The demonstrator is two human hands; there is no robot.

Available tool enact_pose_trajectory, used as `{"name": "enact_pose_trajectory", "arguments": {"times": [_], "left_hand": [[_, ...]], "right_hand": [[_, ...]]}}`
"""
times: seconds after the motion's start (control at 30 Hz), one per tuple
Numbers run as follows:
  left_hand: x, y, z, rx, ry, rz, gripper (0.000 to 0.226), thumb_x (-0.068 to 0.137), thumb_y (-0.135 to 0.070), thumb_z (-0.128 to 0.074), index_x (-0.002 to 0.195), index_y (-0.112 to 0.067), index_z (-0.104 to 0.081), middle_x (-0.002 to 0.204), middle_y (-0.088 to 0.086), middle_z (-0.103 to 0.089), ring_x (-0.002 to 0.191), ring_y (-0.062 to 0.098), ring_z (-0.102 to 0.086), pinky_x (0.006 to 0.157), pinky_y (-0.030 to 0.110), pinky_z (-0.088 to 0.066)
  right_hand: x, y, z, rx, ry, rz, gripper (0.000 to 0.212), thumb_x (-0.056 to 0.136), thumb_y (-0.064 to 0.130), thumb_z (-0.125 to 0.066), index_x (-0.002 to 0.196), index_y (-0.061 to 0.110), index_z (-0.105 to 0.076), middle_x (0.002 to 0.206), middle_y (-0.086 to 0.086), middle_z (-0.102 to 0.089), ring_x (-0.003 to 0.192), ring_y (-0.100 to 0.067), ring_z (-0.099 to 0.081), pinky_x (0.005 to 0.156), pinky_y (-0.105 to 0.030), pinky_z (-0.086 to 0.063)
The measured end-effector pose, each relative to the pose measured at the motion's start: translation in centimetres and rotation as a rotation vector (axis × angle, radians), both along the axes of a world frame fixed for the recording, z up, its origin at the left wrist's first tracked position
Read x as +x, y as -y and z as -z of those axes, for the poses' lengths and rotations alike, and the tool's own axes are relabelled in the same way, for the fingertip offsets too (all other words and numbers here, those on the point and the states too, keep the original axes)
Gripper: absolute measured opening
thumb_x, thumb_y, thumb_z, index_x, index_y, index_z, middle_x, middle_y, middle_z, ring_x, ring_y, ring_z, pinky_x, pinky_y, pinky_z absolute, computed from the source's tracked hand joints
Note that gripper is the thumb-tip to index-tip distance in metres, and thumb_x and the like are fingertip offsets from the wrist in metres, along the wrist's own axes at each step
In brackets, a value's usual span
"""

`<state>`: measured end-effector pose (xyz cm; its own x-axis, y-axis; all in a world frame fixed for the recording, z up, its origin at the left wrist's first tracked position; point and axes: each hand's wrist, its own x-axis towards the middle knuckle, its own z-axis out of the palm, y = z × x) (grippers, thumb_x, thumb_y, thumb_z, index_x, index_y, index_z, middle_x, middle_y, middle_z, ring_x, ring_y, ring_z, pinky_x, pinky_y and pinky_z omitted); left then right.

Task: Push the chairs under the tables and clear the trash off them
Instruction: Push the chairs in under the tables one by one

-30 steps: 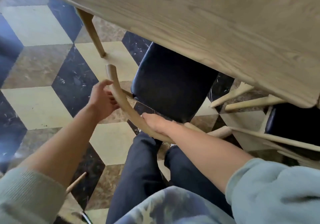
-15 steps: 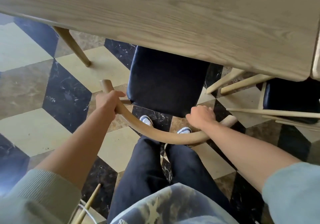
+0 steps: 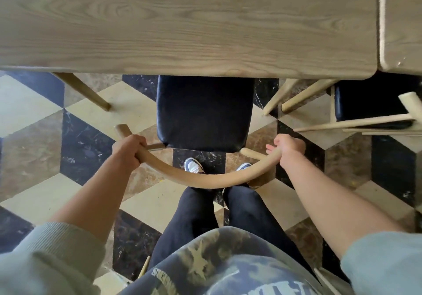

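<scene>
We stand behind the chair (image 3: 205,112), whose dark seat lies partly under the near edge of the wooden worktop (image 3: 182,20). Our left hand (image 3: 129,149) has its grip wrapped tight round the left end of the curved backrest (image 3: 205,181). Our right hand (image 3: 286,149) holds the right end, its grip looser, some fingers sticking out. A second chair (image 3: 374,107) sits tucked under the neighbouring worktop (image 3: 402,20) on the right.
</scene>
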<state>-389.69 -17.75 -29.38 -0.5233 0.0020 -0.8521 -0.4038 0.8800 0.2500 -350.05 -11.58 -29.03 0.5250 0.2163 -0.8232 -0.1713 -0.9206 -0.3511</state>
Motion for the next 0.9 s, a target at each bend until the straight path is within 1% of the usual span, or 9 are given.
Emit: {"name": "enact_pose_trajectory", "arguments": {"times": [0.07, 0.13, 0.23, 0.33, 0.43, 0.5, 0.6, 0.73, 0.9], "left_hand": [[0.0, 0.1, 0.1, -0.010, -0.008, -0.004, 0.019, 0.074, 0.005, -0.060, 0.087, -0.007, -0.052, 0.085, 0.009, -0.047, 0.070, 0.020, -0.050, 0.064, 0.033, -0.047], [-0.2, 0.2, 0.3, 0.001, -0.001, -0.027, 0.021, 0.071, 0.006, -0.059, 0.082, -0.010, -0.050, 0.091, 0.010, -0.047, 0.074, 0.021, -0.051, 0.067, 0.034, -0.048], [-0.7, 0.2, 1.0, 0.000, 0.001, -0.056, 0.025, 0.067, 0.005, -0.059, 0.085, -0.010, -0.050, 0.099, 0.012, -0.049, 0.086, 0.025, -0.055, 0.077, 0.039, -0.050], [-0.7, 0.3, 1.5, 0.015, 0.030, -0.067, 0.025, 0.070, 0.004, -0.059, 0.089, -0.011, -0.053, 0.094, 0.010, -0.049, 0.083, 0.023, -0.054, 0.073, 0.038, -0.050], [-0.7, 0.5, 1.7, 0.036, 0.054, -0.087, 0.028, 0.073, 0.004, -0.060, 0.098, -0.010, -0.059, 0.091, 0.008, -0.051, 0.079, 0.021, -0.053, 0.070, 0.036, -0.048], [-0.8, 0.6, 1.7, 0.037, 0.069, -0.097, 0.032, 0.069, 0.004, -0.059, 0.098, -0.009, -0.053, 0.096, 0.011, -0.050, 0.087, 0.025, -0.054, 0.077, 0.040, -0.049], [-0.9, 0.6, 1.7, 0.062, 0.081, -0.087, 0.026, 0.068, 0.006, -0.057, 0.087, -0.009, -0.048, 0.097, 0.013, -0.048, 0.087, 0.027, -0.053, 0.076, 0.042, -0.048], [-0.2, 0.1, 1.6, 0.085, 0.089, -0.091, 0.026, 0.069, 0.007, -0.057, 0.087, -0.009, -0.048, 0.099, 0.015, -0.052, 0.089, 0.031, -0.057, 0.084, 0.046, -0.052], [2.2, -1.8, 1.3, 0.118, 0.131, -0.088, 0.030, 0.068, 0.006, -0.058, 0.094, -0.006, -0.050, 0.103, 0.014, -0.049, 0.089, 0.028, -0.056, 0.081, 0.041, -0.053]], "right_hand": [[-0.5, 0.9, -0.1, 0.013, -0.110, 0.047, 0.023, 0.092, 0.001, -0.063, 0.114, 0.002, -0.067, 0.112, -0.012, -0.070, 0.100, -0.030, -0.075, 0.091, -0.044, -0.062], [-1.0, 1.7, 0.0, -0.015, -0.095, 0.032, 0.030, 0.088, 0.007, -0.070, 0.118, 0.005, -0.065, 0.115, -0.009, -0.068, 0.104, -0.030, -0.069, 0.089, -0.042, -0.058], [-1.6, 2.6, -0.4, -0.050, -0.047, 0.019, 0.040, 0.080, 0.017, -0.078, 0.116, 0.010, -0.064, 0.115, -0.009, -0.068, 0.095, -0.027, -0.062, 0.082, -0.043, -0.048], [-2.2, 3.3, -1.2, -0.028, -0.124, 0.082, 0.034, 0.084, 0.017, -0.077, 0.116, 0.015, -0.063, 0.113, -0.009, -0.064, 0.088, -0.025, -0.058, 0.079, -0.043, -0.047], [-2.6, 4.0, -1.1, 0.010, -0.172, 0.085, 0.041, 0.089, 0.007, -0.070, 0.120, 0.033, -0.065, 0.113, -0.009, -0.059, 0.104, -0.030, -0.059, 0.092, -0.048, -0.052], [-2.5, 4.0, -1.0, 0.014, -0.194, 0.114, 0.031, 0.087, -0.002, -0.063, 0.099, 0.026, -0.068, 0.109, -0.011, -0.059, 0.105, -0.033, -0.060, 0.100, -0.050, -0.052], [-2.2, 3.8, -0.5, 0.008, -0.202, 0.140, 0.029, 0.085, -0.008, -0.060, 0.088, 0.021, -0.064, 0.101, -0.014, -0.058, 0.089, -0.029, -0.060, 0.099, -0.049, -0.053], [-1.5, 3.4, 0.2, 0.022, -0.180, 0.179, 0.025, 0.081, -0.007, -0.066, 0.092, 0.015, -0.067, 0.103, -0.014, -0.062, 0.098, -0.032, -0.064, 0.094, -0.048, -0.057], [1.2, 0.9, 0.5, 0.058, -0.178, 0.190, 0.043, 0.075, -0.010, -0.071, 0.112, 0.013, -0.072, 0.115, -0.015, -0.063, 0.098, -0.033, -0.063, 0.097, -0.050, -0.058]]}}
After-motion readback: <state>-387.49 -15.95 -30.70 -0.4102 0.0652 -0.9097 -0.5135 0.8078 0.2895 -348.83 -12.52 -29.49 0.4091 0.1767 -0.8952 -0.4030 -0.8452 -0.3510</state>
